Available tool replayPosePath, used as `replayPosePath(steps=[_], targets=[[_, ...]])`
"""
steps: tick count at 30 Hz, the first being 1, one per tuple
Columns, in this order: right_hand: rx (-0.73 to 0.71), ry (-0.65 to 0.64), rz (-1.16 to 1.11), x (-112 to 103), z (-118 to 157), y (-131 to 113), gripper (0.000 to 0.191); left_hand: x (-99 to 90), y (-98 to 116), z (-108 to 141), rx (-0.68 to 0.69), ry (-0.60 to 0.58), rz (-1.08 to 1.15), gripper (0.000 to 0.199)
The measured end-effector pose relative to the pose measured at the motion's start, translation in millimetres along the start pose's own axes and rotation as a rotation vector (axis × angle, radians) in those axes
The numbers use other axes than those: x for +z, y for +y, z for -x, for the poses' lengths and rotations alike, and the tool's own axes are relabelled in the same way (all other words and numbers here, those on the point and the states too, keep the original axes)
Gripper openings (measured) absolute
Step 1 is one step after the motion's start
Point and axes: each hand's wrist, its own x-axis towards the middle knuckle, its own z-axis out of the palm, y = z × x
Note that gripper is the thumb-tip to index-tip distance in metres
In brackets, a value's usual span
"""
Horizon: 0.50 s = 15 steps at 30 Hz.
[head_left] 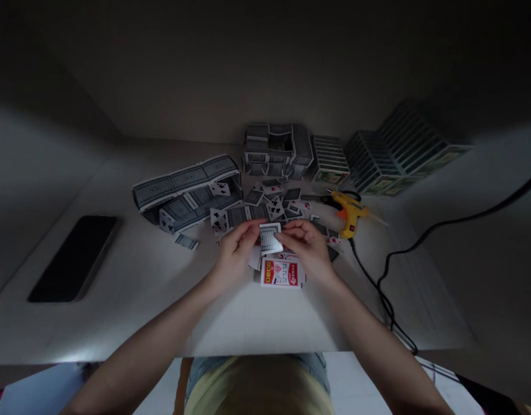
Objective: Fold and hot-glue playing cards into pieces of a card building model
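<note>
A playing card (pixel 270 238) with its patterned back toward me is held up between both hands; whether it is one card or more I cannot tell. My left hand (pixel 239 248) pinches its left edge, and my right hand (pixel 306 245) grips its right side with the thumb on the back. Just below lies a red and white card with poker lettering (pixel 280 273). Beyond my hands, loose playing cards (pixel 275 207) are scattered face up and face down, some partly hidden by my fingers.
A long structure of cards (pixel 188 178) stands left, a boxy one (pixel 276 151) behind. Stacked card boxes (pixel 330 158) line the back right. A yellow glue gun (pixel 351 214) lies right, its black cable (pixel 380 288) trailing forward. A dark phone (pixel 73 258) rests at left.
</note>
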Motion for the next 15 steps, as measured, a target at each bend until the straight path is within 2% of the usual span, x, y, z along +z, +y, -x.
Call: replayPosePath(steps=[2, 8, 12, 15], targets=[[0.022, -0.017, 0.021, 1.2, 1.1, -1.0, 0.035, 0.7, -1.4, -0.7, -0.005, 0.017, -0.050, 0.025], [0.161, -0.095, 0.027, 8.1, 8.2, 0.3, 0.030, -0.3, -2.6, -1.7, 0.023, 0.057, -0.194, 0.018], [0.193, -0.123, -0.003, 9.3, 9.4, 2.0, 0.030, -0.7, -1.7, -2.5, 0.011, 0.048, -0.174, 0.019], [0.166, -0.145, -0.007, 8.2, 9.1, 1.8, 0.027, 0.5, -1.8, -3.5, -0.056, 0.017, -0.078, 0.029]])
